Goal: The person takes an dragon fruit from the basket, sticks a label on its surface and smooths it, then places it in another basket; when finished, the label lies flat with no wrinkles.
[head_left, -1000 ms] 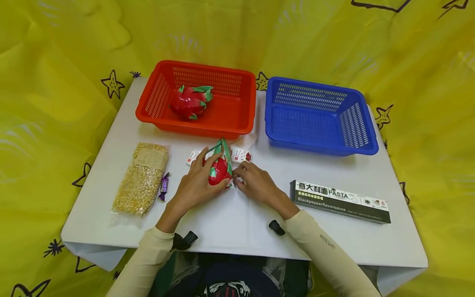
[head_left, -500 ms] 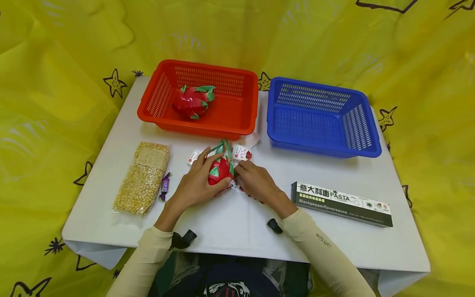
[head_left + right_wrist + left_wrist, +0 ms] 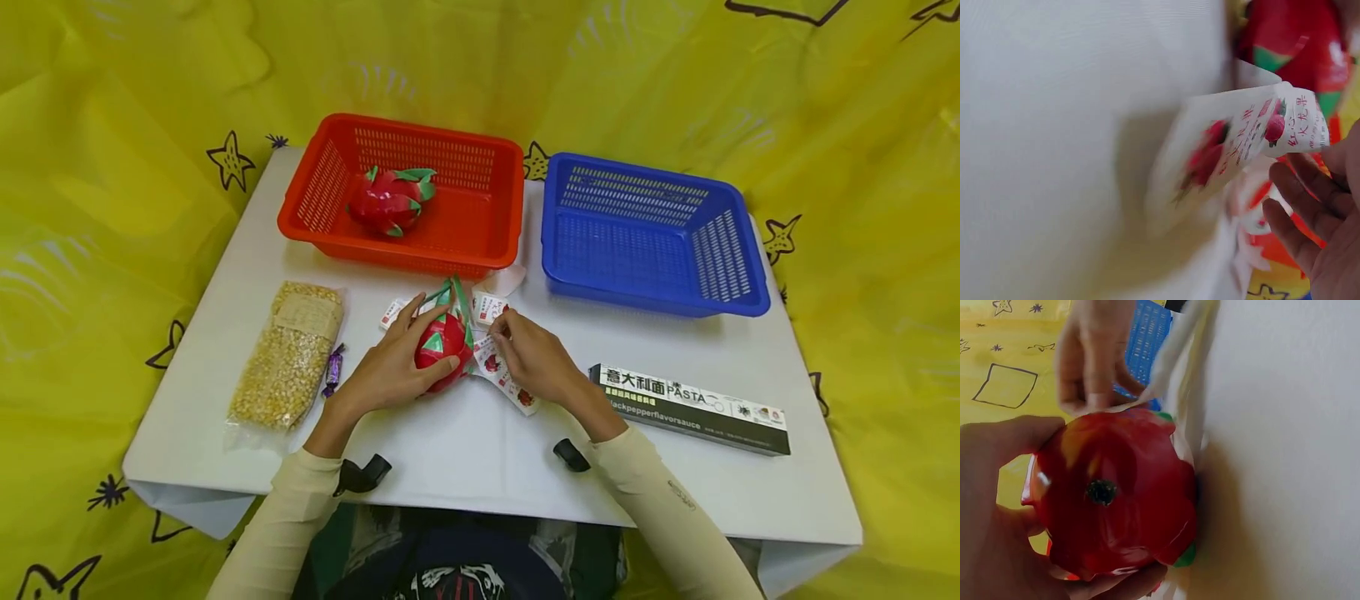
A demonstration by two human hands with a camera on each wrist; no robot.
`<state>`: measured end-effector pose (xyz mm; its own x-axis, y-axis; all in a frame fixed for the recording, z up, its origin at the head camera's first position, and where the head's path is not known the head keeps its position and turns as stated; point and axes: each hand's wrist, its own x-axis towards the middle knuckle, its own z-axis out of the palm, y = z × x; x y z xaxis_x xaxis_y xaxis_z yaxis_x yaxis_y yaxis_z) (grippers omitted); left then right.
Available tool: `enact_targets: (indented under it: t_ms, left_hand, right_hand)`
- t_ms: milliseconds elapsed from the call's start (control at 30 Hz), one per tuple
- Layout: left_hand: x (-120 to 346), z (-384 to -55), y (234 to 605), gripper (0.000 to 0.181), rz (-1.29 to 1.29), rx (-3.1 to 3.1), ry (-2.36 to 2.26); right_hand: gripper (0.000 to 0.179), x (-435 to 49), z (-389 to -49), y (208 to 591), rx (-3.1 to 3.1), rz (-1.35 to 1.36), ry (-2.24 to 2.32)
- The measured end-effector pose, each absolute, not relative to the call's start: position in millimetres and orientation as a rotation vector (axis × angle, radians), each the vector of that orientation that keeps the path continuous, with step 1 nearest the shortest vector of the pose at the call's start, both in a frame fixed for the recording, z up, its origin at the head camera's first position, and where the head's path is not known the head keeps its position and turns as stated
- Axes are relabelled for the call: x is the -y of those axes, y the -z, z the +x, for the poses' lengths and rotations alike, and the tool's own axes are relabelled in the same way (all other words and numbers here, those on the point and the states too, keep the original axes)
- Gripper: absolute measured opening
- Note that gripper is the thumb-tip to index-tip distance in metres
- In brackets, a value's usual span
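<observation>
My left hand [image 3: 397, 362] curls round a red dragon fruit [image 3: 444, 343] with green leaf tips, low over the table. In the left wrist view the dark-spotted end of the same fruit [image 3: 1129, 494] faces the camera, thumb and fingers on either side. Just right of it, my right hand [image 3: 538, 357] pinches the end of a white paper label strip [image 3: 1229, 147] between thumb and forefinger, the other fingers spread loosely. Red fruit pictures and Chinese characters are printed on the strip. It runs from beside the fruit and droops toward the table.
Behind the hands stands a red basket [image 3: 487, 233] holding another dragon fruit [image 3: 386, 200]; a blue basket [image 3: 615, 242] is right of it. Left lie a bag of corn kernels [image 3: 285, 358] and a purple-wrapped candy [image 3: 333, 371]. A pasta box [image 3: 690, 408] lies right.
My right hand has drawn slightly right and lifted, and more of the label strip now shows beneath it. The left hand keeps its hold on the dragon fruit.
</observation>
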<state>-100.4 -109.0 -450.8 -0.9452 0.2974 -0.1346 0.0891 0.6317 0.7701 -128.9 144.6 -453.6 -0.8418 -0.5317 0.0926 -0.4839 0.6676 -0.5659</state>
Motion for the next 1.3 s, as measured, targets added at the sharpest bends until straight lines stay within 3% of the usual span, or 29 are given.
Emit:
enact_targets:
  t_ms: [200,433,767,1000,1300]
  left_hand:
    - [108.8,-101.1,450.1,0.076,0.272,-2.610,-1.216]
    - [114.8,-104.1,451.7,0.060,0.253,-2.574,-1.304]
    - [112.9,-107.8,446.8,0.061,0.273,-2.550,-1.314]
    - [113.0,-109.4,442.6,0.068,0.301,-2.535,-1.305]
    - [116.8,-105.0,445.0,0.101,0.334,-2.462,-1.254]
  right_hand:
    - [0.008,-153.5,-126.1,433.9,-2.768,-0.688,1.454]
    - [0.032,-132.9,-107.4,427.5,-2.454,-0.376,1.855]
    - [0.016,-106.9,-91.0,445.0,-2.272,-0.133,1.940]
    - [0.016,-96.3,-88.1,449.2,-2.296,-0.091,1.984]
    - [0.028,-95.3,-77.1,456.3,-2.449,-0.128,1.858]
